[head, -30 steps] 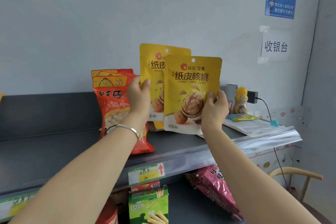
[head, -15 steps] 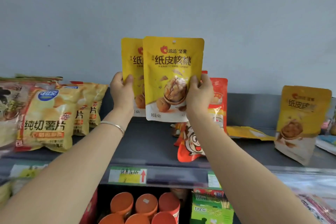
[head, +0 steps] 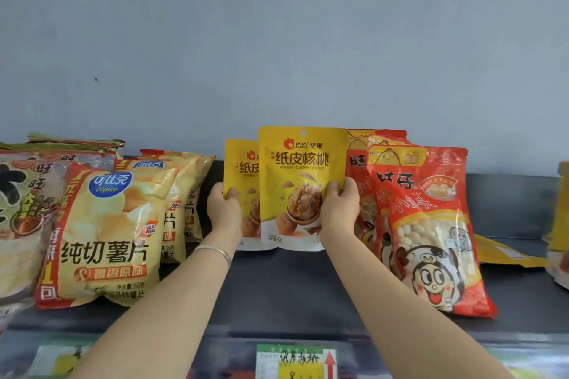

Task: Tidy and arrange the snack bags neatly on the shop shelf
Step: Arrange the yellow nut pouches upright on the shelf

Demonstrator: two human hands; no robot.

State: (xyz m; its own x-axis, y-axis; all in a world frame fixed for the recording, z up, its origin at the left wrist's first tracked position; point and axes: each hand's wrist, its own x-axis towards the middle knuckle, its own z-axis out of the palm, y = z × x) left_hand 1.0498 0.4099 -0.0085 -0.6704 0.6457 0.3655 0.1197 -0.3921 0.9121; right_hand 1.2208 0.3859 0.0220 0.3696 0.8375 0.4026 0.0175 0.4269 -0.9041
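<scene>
Two yellow walnut snack bags stand upright in the middle of the dark shelf (head: 286, 289). My right hand (head: 338, 212) grips the right edge of the front walnut bag (head: 300, 175). My left hand (head: 223, 212) grips the left edge of the rear walnut bag (head: 241, 169), which is half hidden behind the front one. Both bags' bottoms are at or just above the shelf surface. Red Wangzai bags (head: 428, 224) lean just to the right, touching my right hand's side.
Yellow potato chip bags (head: 104, 234) crowd the left, with more snack packs (head: 18, 200) beyond them. A flat yellow bag (head: 505, 255) lies at the right, and another yellow bag (head: 562, 224) stands at the frame's edge. A price label (head: 295, 360) marks the shelf front.
The view has swung left along the shelf. Both hands carried the two walnut bags left and down, from held up in the air to the gap between chip bags and red bags.
</scene>
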